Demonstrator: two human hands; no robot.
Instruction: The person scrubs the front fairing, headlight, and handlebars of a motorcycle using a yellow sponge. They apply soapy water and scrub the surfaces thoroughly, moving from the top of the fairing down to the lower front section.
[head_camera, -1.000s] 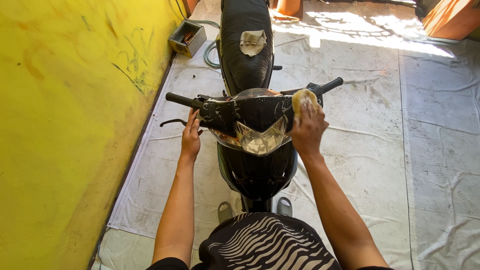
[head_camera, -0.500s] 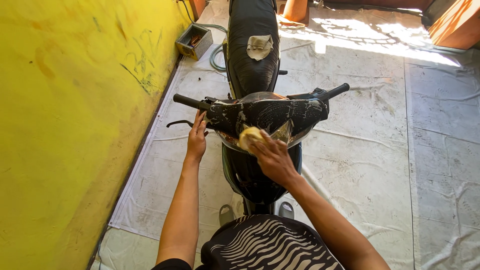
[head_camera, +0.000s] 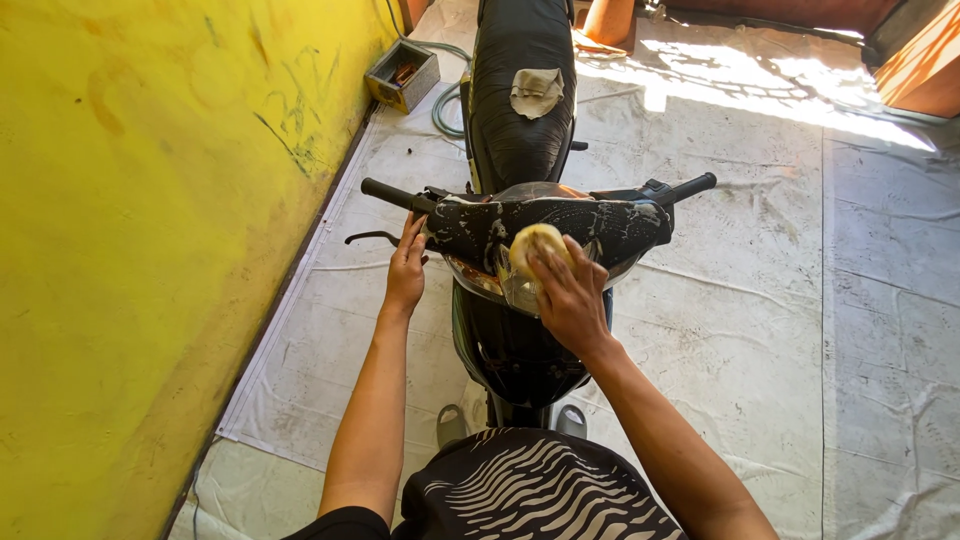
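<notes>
A black motorbike (head_camera: 520, 110) stands in front of me, its soapy front cowl (head_camera: 600, 222) and headlight facing me. My right hand (head_camera: 568, 295) presses a yellow sponge (head_camera: 530, 246) against the middle of the cowl, just above the headlight. My left hand (head_camera: 405, 272) rests with fingers against the left side of the cowl, under the left handlebar grip (head_camera: 385, 192). A grey rag (head_camera: 535, 91) lies on the black seat.
A yellow wall (head_camera: 150, 220) runs close along the left. A white tarpaulin (head_camera: 750, 320) covers the floor. A small open box (head_camera: 402, 74) and a coiled hose (head_camera: 445, 105) sit by the wall beyond the bike. My sandalled feet show beside the front wheel.
My right hand has carried the sponge from the right end of the handlebar cowl to its middle above the headlight. My left hand has stayed on the left side.
</notes>
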